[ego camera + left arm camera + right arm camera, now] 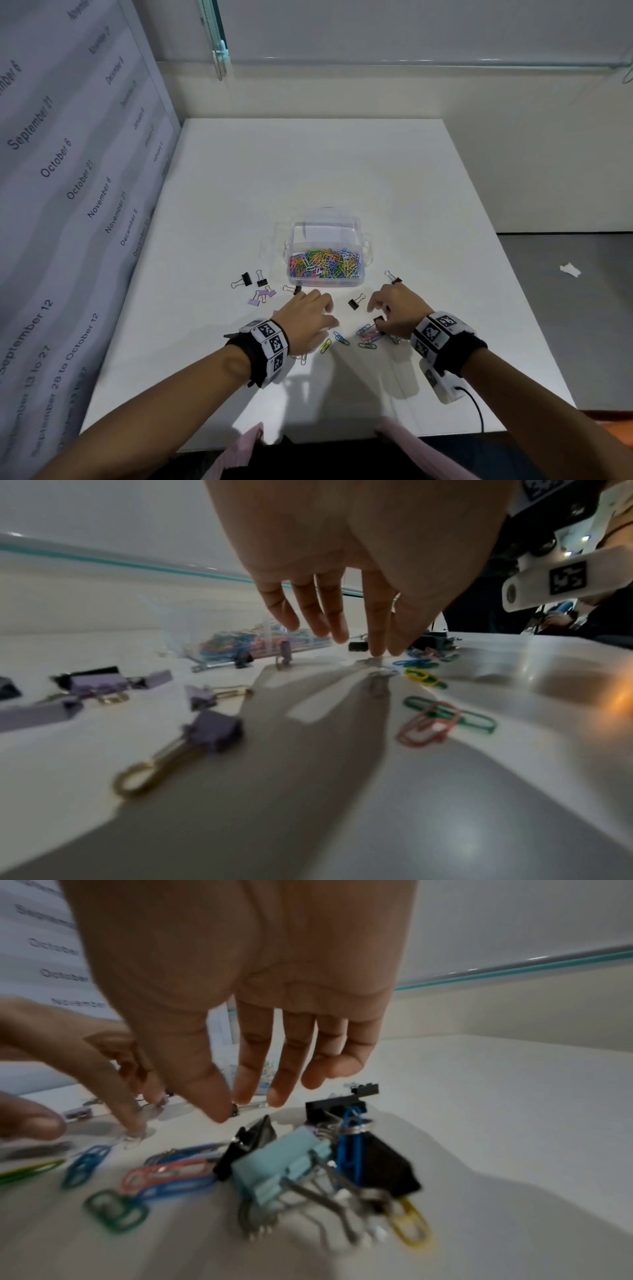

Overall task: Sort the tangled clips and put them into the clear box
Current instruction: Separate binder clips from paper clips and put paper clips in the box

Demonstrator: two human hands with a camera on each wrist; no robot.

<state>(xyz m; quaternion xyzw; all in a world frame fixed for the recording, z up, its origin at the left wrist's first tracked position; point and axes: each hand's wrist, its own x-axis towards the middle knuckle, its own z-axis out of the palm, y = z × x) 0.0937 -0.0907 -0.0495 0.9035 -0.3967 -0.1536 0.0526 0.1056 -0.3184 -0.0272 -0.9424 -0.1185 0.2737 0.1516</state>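
The clear box (359, 236) stands mid-table with a heap of coloured paper clips (323, 265) in it. In front of it, my right hand (376, 308) hovers with loose fingers over a tangle (308, 1164) of black and light blue binder clips and paper clips, holding nothing. My left hand (325, 313) reaches down with straight fingers, its index fingertip (377, 651) touching the table. Loose paper clips (339, 339) lie between the hands. A black binder clip (354, 303) lies just beyond them.
Black binder clips (253, 279) and purple ones (262, 296) lie left of the box, another black one (394, 278) to its right. A printed panel (68, 171) walls the left side. The table's front edge (308, 442) is near my body.
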